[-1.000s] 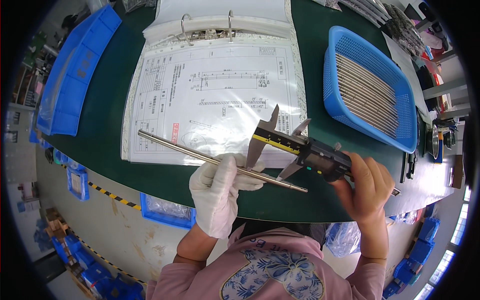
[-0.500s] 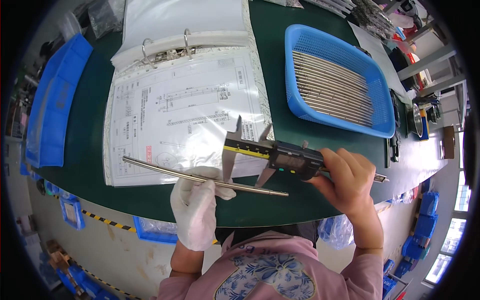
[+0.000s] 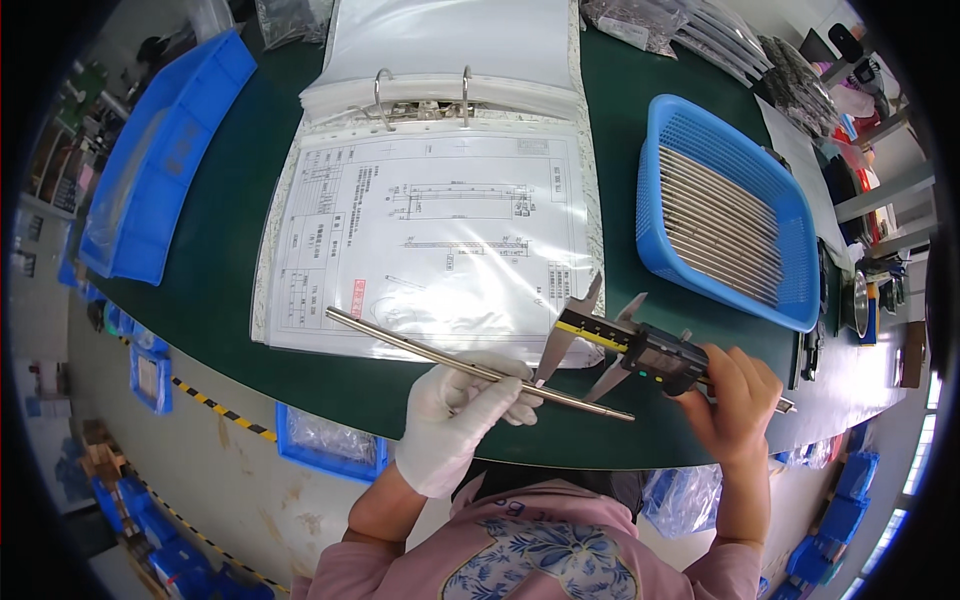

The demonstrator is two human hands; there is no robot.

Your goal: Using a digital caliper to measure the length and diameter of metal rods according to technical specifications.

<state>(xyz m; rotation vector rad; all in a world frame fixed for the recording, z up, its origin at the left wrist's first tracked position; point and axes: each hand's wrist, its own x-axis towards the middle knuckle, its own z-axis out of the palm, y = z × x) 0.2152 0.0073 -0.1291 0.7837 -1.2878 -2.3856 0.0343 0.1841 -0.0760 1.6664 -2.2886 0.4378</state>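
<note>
My left hand (image 3: 458, 415), in a white glove, pinches a long thin metal rod (image 3: 400, 341) that slants down to the right over the near table edge. My bare right hand (image 3: 735, 402) grips a digital caliper (image 3: 665, 362) by its body, jaws toward the left. The caliper's large jaws are spread apart. Their tips point at the rod's right half; the left tip is at the rod close to my gloved fingers, and whether it touches I cannot tell. An opened ring binder (image 3: 440, 215) with a technical drawing in a clear sleeve lies beyond the rod.
A blue perforated basket (image 3: 655, 240) at the right holds many similar rods (image 3: 720, 225). On the left stands a long blue bin (image 3: 150, 200). Plastic bags (image 3: 640, 25) lie at the back of the green table (image 3: 620, 210). Below the table edge, a blue crate (image 3: 335, 440) holds clear plastic.
The whole view has shifted, so the binder and basket appear further right and lower. Rod and caliper remain in my hands; the rod tilts more steeply in the picture.
</note>
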